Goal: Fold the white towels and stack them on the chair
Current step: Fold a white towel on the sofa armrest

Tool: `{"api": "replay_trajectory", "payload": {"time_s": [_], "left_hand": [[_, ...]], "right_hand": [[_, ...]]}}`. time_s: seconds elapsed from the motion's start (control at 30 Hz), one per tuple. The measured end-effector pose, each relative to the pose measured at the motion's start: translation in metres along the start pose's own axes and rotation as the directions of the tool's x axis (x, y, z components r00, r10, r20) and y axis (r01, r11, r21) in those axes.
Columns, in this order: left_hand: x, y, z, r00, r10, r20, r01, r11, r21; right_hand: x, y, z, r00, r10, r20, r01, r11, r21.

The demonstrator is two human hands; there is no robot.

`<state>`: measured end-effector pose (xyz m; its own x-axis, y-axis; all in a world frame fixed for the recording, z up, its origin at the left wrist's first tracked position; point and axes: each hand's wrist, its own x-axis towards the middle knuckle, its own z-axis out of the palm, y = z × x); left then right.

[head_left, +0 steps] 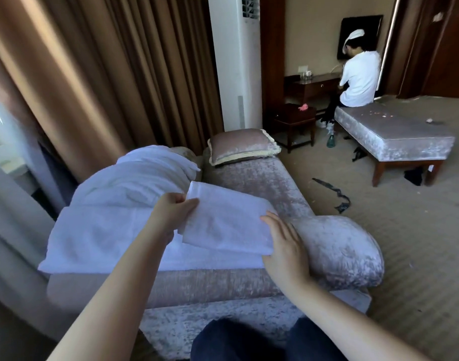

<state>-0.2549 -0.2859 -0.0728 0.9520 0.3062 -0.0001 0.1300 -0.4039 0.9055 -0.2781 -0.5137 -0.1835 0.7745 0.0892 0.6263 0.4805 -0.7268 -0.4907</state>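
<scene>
A small folded white towel [223, 222] is held just above the seat of the grey velvet armchair [335, 246]. My left hand [171, 209] pinches its left edge with curled fingers. My right hand [285, 246] lies flat against the towel's right end, fingers straight. Under it a larger folded white towel [101, 238] lies flat on the seat. Behind that, a heap of unfolded white towels [134, 173] is piled against the chair back.
A velvet cushion [241, 145] rests on the chair's far arm. Brown curtains [93, 74] hang at the left, beside a white standing air conditioner [236, 61]. A person in white [358, 76] sits on a velvet bench [395, 134]. Dark items [335, 194] litter the carpet.
</scene>
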Motion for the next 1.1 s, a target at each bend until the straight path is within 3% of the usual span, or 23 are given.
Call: {"api": "replay_trajectory", "payload": {"time_s": [0.13,0.23,0.3,0.4,0.47,0.5,0.57,0.6,0.67,0.73,0.8,1.1], "left_hand": [[0.008,-0.022,-0.017,0.997,-0.016,-0.071,0.018,0.999,0.032],[0.003,-0.040,-0.014,0.999,0.008,-0.049,0.007,0.957,0.291],[-0.003,-0.051,-0.007,0.989,0.115,-0.096,-0.059,0.889,0.455],[-0.012,-0.053,0.004,0.848,0.513,-0.132,-0.308,0.681,0.665],[-0.016,-0.049,0.017,0.720,0.693,-0.036,-0.473,0.527,0.707],[-0.017,-0.048,0.026,0.689,0.724,0.037,-0.533,0.471,0.703],[-0.021,-0.049,0.043,0.703,0.691,0.169,-0.572,0.408,0.711],[-0.023,-0.049,0.050,0.755,0.621,0.213,-0.547,0.417,0.726],[-0.025,-0.054,0.057,0.860,0.456,0.231,-0.448,0.453,0.771],[-0.023,-0.063,0.056,0.907,0.359,0.221,-0.379,0.466,0.799],[-0.017,-0.069,0.053,0.901,0.379,0.213,-0.379,0.446,0.810],[-0.008,-0.077,0.053,0.862,0.468,0.192,-0.425,0.464,0.778]], "right_hand": [[0.001,0.014,-0.001,0.990,-0.107,0.093,0.114,0.991,-0.076],[0.003,0.017,-0.007,0.946,-0.104,0.306,0.135,0.987,-0.084],[0.003,0.015,-0.017,0.889,-0.088,0.450,0.154,0.982,-0.112],[0.004,0.006,-0.029,0.833,-0.082,0.547,0.222,0.955,-0.195],[0.009,-0.002,-0.031,0.828,-0.043,0.559,0.179,0.966,-0.189],[0.015,-0.008,-0.031,0.842,-0.022,0.538,0.132,0.977,-0.167],[0.033,-0.020,-0.026,0.871,0.000,0.492,0.091,0.983,-0.161],[0.042,-0.024,-0.021,0.878,0.008,0.479,0.090,0.979,-0.181],[0.056,-0.028,-0.007,0.862,0.028,0.505,0.108,0.966,-0.236],[0.064,-0.025,0.006,0.817,0.082,0.571,0.115,0.947,-0.300],[0.066,-0.015,0.018,0.793,0.129,0.596,0.098,0.938,-0.333],[0.055,-0.008,0.030,0.881,0.106,0.461,0.085,0.923,-0.375]]}}
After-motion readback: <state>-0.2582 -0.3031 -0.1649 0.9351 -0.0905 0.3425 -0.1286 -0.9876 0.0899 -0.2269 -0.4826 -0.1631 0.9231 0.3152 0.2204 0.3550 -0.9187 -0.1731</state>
